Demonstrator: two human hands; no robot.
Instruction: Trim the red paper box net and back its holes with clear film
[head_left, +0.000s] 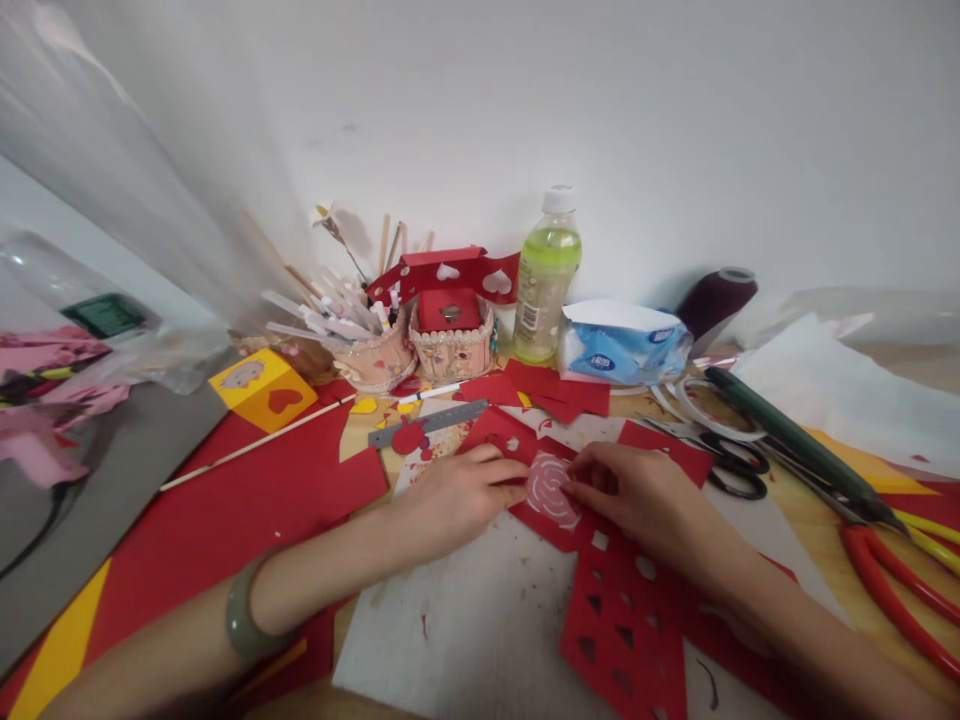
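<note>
Steady the swirl-patterned paper (553, 490) level between both grips, pinching its right edge with the right hand (637, 488), bracing opposite with the left hand (454, 498) (pinch unclear).

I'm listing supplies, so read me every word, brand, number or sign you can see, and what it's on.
No text reads clearly.
Tissue pack: two logos with white characters, too blurred to read.
Green drink bottle: barcode on the label; print too small.
Ruler: scale marks too small to read.
Clear bottle: green label, print too blurred.
Swirl paper: white curves, no letters visible.
</note>
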